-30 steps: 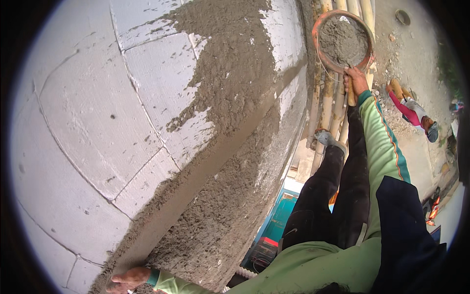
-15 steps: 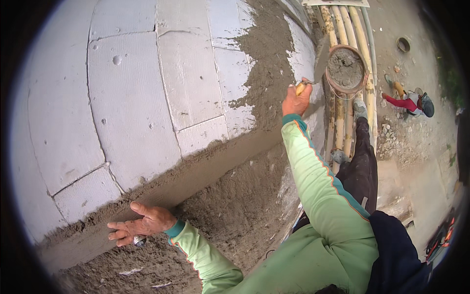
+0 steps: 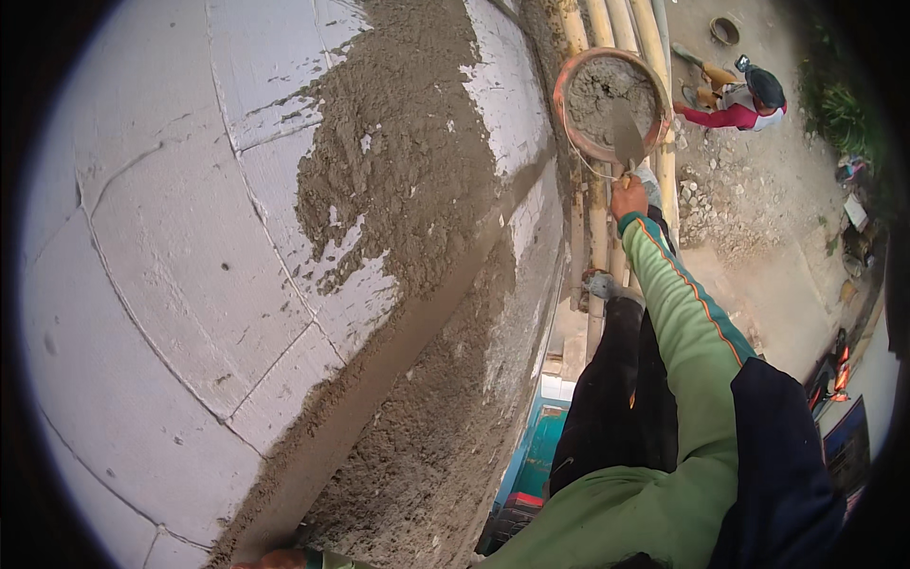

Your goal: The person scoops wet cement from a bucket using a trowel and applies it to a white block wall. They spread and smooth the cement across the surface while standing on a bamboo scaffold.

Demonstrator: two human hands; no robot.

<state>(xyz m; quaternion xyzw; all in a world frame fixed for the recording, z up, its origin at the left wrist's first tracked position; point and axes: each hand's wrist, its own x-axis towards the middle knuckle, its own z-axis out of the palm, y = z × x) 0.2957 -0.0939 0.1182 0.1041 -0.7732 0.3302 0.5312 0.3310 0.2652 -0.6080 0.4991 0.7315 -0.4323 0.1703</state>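
My right hand (image 3: pixel 629 197) grips a trowel by its handle, its grey blade (image 3: pixel 627 137) lying over the mortar at the near part of a round reddish bucket (image 3: pixel 563 91). The bucket rests on bamboo poles. My left hand (image 3: pixel 273 561) is at the bottom edge against the smoothed mortar band (image 3: pixel 408 341), its fingers mostly out of sight. The white block wall (image 3: pixel 161 266) has a rough patch of wet mortar (image 3: pixel 398 142) on its upper part, and rougher mortar below the band.
My feet and legs (image 3: pixel 607 379) are on bamboo poles (image 3: pixel 652 28) beside the wall. Lower down on the rubble-strewn ground (image 3: pixel 730 209) a person (image 3: pixel 744 104) in pink sleeves crouches near a dark round container (image 3: pixel 724 32). Plants (image 3: pixel 839 114) stand at the far right.
My right hand has swung from beside the wall back to the bucket with the trowel. My left hand has dropped toward the lower edge. The other person has shifted position.
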